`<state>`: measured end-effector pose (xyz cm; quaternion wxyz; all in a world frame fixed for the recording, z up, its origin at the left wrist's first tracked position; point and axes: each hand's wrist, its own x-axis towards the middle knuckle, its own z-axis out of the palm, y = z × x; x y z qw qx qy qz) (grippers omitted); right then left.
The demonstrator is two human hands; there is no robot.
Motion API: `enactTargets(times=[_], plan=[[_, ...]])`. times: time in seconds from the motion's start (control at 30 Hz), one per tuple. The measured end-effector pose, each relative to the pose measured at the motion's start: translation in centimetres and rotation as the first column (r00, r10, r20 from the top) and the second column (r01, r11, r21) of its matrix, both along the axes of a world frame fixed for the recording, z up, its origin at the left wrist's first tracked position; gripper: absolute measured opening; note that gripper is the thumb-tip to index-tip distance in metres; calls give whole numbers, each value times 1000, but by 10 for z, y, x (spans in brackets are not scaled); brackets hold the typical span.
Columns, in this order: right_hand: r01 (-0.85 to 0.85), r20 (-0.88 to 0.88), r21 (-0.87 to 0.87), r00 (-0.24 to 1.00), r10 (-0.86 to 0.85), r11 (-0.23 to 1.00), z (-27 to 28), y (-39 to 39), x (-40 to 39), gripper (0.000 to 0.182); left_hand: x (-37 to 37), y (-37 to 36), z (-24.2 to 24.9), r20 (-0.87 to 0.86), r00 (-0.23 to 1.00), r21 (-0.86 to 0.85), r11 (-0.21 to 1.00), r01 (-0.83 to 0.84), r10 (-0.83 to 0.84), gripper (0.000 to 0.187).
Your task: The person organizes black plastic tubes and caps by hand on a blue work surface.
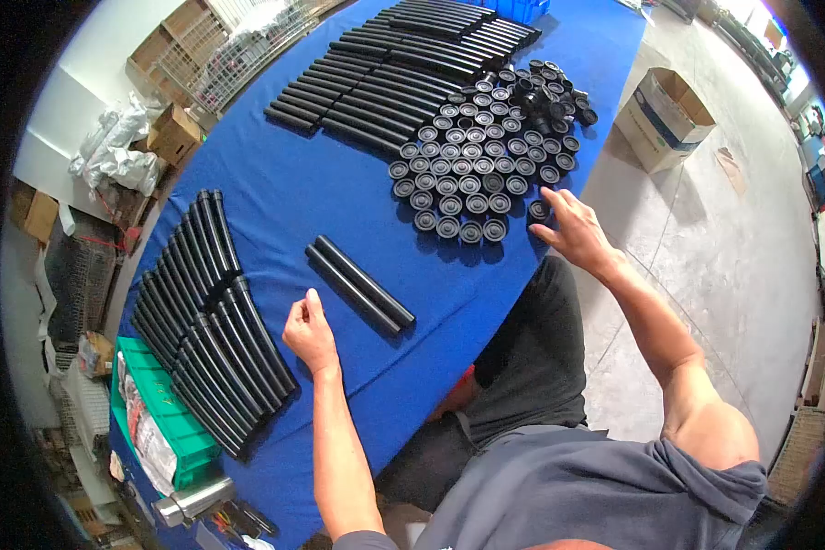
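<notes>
At the table's (449,284) near edge, just apart from the crowd, sits one round black cap (539,210), and my eye goes straight to it. Light, I'd judge from my end of the feed, and stiff, likely moulded plastic; nothing about it looks fragile. Its outer rim seems the place to pinch, thumb on one side, finger on the other, though a smooth edge could slip. The face is dark, with a paler ring showing.

And right there is the right hand (577,234), thumb and finger parted around that cap; whether they press on it, I can't tell from up here. Just beyond, the other caps (471,169) lie bunched together, most showing the same ringed face, some heaped at the far side.

Over to the left hand (310,339): fingers curled in, thumb up, and I can't make out anything inside the curl. Near it lie two loose tubes (367,281), side by side, straight, black and glossy. They look rigid and probably light, best held round the middle.

Further out, more tubes (238,348) in rows by a green bin (192,449), another batch (371,115) at the far end, and a cardboard box (655,119) on the floor.
</notes>
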<state>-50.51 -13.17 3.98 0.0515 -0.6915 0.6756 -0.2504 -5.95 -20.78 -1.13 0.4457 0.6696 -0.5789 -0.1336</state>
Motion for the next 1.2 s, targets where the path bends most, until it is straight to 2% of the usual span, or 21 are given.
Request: enactTargets(times=[0.07,0.17,0.3,0.33,0.43,0.57,0.6,0.63,0.7,0.77,0.8,1.0,1.1,1.17,1.2], plan=[[75,76,24,994,-77,997,-4,4,-2,44,1,0,-1,-11,1000,-2,1000,-1,1,40],[60,265,50,962,-71,997,-20,3,-4,42,0,0,-2,-17,1000,-8,1000,-3,3,40],[77,271,-10,960,-72,997,-32,-11,5,38,-3,2,4,-27,1000,9,1000,7,-7,40],[52,222,-65,974,-36,997,-33,-14,6,36,-4,3,6,-27,1000,16,1000,4,-3,40],[58,240,-27,970,-50,998,-32,-21,9,35,-6,5,10,-43,999,26,1000,5,-4,41],[65,120,-7,991,-64,998,-15,-13,4,34,-5,4,8,-53,999,28,1000,2,0,41],[88,77,-59,994,-83,994,-7,-13,2,33,-4,4,8,-42,999,29,1000,-5,6,41],[115,79,-35,991,-112,993,12,-14,6,33,-4,4,8,-29,1000,32,999,-8,9,41],[-80,-94,-231,994,59,970,28,-27,7,37,-5,4,7,-14,1000,29,1000,-4,5,41],[-224,-295,-271,945,141,936,25,-42,18,42,-3,2,3,-9,1000,10,1000,-1,1,41],[-260,-350,-201,919,179,944,18,-49,21,48,-2,-1,2,-10,1000,-15,1000,-2,2,40],[-242,-380,-129,908,177,962,3,-63,26,50,1,0,-5,-18,1000,-29,1000,-1,1,38],[-249,-331,-125,923,196,961,4,-65,23,47,-2,0,-2,-35,999,-41,999,3,-5,40],[-264,-322,-306,933,162,914,8,-76,9,33,-1,0,-4,-52,999,-38,999,11,-13,40],[-221,-296,-254,945,142,942,17,-82,-1,30,-2,0,-2,-25,1000,-37,999,7,-8,40]])
